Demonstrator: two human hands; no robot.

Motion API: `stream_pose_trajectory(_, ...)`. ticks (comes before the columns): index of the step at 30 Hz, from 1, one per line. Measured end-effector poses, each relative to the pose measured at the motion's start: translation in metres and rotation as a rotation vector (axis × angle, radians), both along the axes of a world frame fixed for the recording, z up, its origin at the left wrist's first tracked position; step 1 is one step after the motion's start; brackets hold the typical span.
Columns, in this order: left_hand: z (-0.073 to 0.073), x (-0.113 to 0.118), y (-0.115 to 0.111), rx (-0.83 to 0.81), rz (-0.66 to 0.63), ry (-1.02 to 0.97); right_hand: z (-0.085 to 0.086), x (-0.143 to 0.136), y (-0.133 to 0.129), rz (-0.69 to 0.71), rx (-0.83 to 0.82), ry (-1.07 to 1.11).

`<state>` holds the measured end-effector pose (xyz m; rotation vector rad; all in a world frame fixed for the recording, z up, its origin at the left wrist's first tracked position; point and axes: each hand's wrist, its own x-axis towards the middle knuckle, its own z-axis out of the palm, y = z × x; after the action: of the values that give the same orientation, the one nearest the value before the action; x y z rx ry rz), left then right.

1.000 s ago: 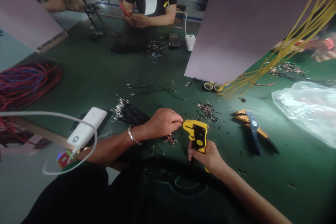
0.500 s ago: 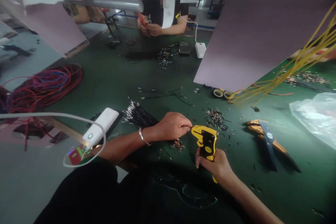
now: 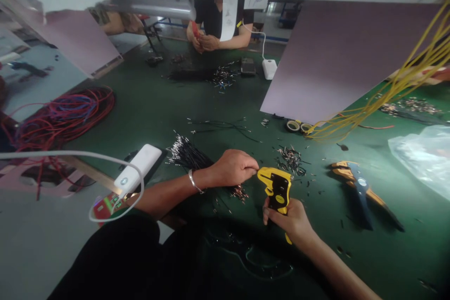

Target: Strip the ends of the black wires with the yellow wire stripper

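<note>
My right hand (image 3: 293,222) is wrapped round the handles of a yellow and black wire stripper (image 3: 279,186), whose jaws point up and left. Fingers pinched together, my left hand (image 3: 235,168) meets the tip of those jaws; what lies in the pinch is too small to make out. Behind my left wrist a bundle of black wires (image 3: 190,153) with bright metal ends lies on the green table (image 3: 151,98). Copper-coloured wire ends (image 3: 239,193) stick out just below my left hand. A pile of short black and copper scraps (image 3: 291,159) lies beyond the stripper.
A second stripper, blue and orange (image 3: 360,183), lies at right near a clear plastic bag (image 3: 422,159). Yellow wires (image 3: 379,103) hang by a pale panel (image 3: 323,56). At left are red wire coils (image 3: 70,112) and a white power bank (image 3: 138,166). A co-worker's hands (image 3: 206,43) hold a red tool opposite.
The whole view has shifted slightly. My hands and the yellow wire stripper keep nearly the same pose, with the left pinch still at the jaws.
</note>
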<state>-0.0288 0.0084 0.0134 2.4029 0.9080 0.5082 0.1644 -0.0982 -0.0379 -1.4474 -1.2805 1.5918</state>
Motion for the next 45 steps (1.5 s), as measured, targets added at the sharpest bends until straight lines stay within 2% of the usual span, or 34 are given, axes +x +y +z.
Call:
stream_pose_trajectory(15,-0.006,-0.001,0.003,-0.004,-0.009,-0.019,0.01,-0.002,0.003,-0.003,-0.025,-0.007)
stream_pose_trajectory(25,-0.009,-0.001,0.005,-0.003,-0.013,-0.023,0.01,-0.002,0.004,-0.017,-0.035,0.015)
stream_pose_trajectory(36,-0.004,0.0,0.004,-0.031,-0.02,-0.035,0.009,-0.002,0.001,-0.016,-0.014,-0.011)
stream_pose_trajectory(45,-0.008,-0.001,0.005,-0.021,-0.025,-0.05,0.01,-0.003,0.002,-0.032,-0.035,0.018)
